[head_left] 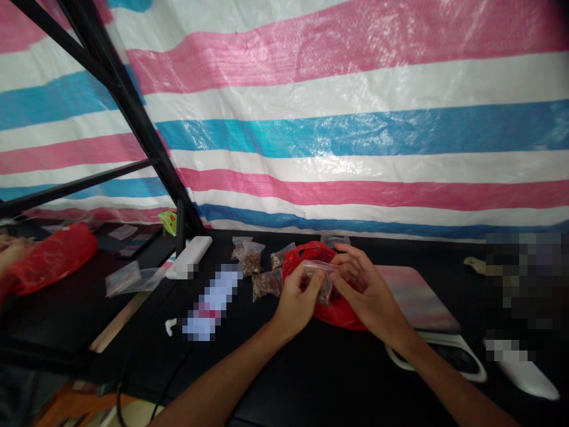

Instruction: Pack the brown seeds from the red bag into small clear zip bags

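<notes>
Between my two hands is a small clear zip bag (325,292) with some brown bits low in it. My left hand (299,295) pinches its top edge on the left, thumb on the near face. On the other side my right hand (361,289) pinches the same edge, its upper fingers lifted away. Behind and below lies a red plastic bag (340,317), open at the top; what is inside is mostly hidden by my hands. Filled zip bags (267,284) of brown pieces lie just left of the red bag.
A blurred-out phone-like slab (212,305), a white earbud (170,326) and a white power strip or box (191,255) lie to the left. A pinkish flat case (415,296) and a white-rimmed object (462,359) are on the right. Another person's hand (13,255) touches a red bag (57,258) far left.
</notes>
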